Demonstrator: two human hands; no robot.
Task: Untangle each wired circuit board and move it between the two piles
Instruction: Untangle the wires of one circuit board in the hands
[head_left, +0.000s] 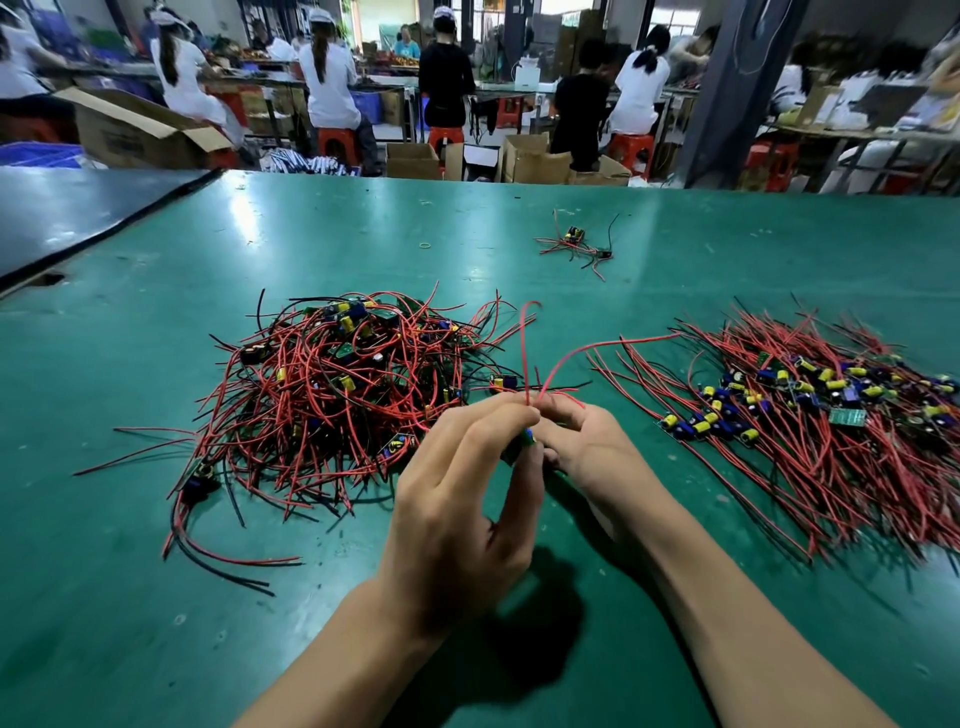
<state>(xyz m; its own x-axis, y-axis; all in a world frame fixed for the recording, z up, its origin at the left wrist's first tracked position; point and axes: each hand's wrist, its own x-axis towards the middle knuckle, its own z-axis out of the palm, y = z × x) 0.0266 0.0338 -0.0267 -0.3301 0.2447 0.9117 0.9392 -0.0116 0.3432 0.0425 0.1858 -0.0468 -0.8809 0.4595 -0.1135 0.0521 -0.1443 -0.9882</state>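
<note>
You are pinching circuit board (522, 444) between left hand (457, 499) and right hand (587, 447), frame centre. Red lead (597, 347) is arcing right toward sorted pile (831, 415), risking hooking laid wires.

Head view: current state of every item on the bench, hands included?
left hand: pinching the held circuit board.
right hand: fingers curled at that board's red wires.
held circuit board: between both hands, wires sticking upward.
left pile: tangled heap, wires crossing every way.
right pile: spread out, wires roughly parallel.
far cluster: a few wired boards, loose, apart from both piles.
rubber band: lying flat, alone.
</note>
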